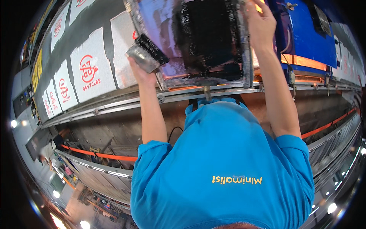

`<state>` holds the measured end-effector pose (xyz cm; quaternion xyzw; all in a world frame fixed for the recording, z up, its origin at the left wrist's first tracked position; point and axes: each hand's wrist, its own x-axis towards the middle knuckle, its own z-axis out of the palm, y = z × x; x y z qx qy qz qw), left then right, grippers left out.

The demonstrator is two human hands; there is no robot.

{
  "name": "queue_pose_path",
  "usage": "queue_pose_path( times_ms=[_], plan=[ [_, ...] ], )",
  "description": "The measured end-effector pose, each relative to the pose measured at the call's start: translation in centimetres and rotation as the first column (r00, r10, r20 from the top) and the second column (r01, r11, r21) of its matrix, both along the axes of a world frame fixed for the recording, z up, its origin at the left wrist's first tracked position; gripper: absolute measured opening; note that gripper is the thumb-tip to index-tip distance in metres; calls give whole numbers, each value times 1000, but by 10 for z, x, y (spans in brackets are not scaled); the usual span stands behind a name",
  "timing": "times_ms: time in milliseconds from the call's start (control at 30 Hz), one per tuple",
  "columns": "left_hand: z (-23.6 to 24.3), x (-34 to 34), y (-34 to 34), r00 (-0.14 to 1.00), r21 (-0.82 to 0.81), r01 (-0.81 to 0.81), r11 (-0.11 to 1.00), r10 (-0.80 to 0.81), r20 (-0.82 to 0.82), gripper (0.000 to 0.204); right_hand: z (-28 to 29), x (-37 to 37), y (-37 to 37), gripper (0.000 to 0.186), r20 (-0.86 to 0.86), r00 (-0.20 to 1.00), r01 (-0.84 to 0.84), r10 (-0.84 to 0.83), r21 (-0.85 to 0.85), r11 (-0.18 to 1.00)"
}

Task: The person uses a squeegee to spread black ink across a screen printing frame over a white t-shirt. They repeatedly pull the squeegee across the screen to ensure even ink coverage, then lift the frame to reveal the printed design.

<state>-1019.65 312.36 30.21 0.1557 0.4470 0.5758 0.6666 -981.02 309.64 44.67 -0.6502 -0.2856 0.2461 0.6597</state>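
My left hand (143, 72) grips a flat metal ink scraper (144, 58) whose upper edge is coated in black ink. The scraper is tilted, at the lower left corner of a screen printing frame (247, 57); I cannot tell whether they touch. A broad black ink-covered area (207, 34) fills the middle of the mesh, with a purplish film on its left. My right hand (263, 28) is closed on the frame's right side near the picture's top, its fingertips partly hidden.
A row of white printed panels (89, 68) with red designs runs along the bench at left. A blue machine (310, 34) with an orange glow beneath stands at right. A metal rail (110, 108) runs along the bench's near edge. A person (47, 152) is far left.
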Motion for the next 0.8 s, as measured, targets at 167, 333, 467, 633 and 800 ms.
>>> queue_pose_path(
  times_ms=[167,333,467,633,800],
  plan=[
    [-6,20,-6,997,-59,15,998,-19,-77,67,2,6,-13,36,-91,996,15,-17,-30,999],
    [-19,-2,-9,997,25,55,998,-53,-47,75,-7,-12,-7,40,227,972,103,-67,-147,984],
    [-15,4,-12,991,43,32,999,-26,-128,76,-16,-8,-16,45,214,974,103,-69,-151,983],
    [-7,3,-12,990,15,49,999,-46,-135,76,-19,0,-12,44,227,972,85,-50,-143,986],
    [4,12,-11,989,-69,39,997,-48,-140,73,-20,9,3,43,317,945,129,-80,-137,982]
  ],
)
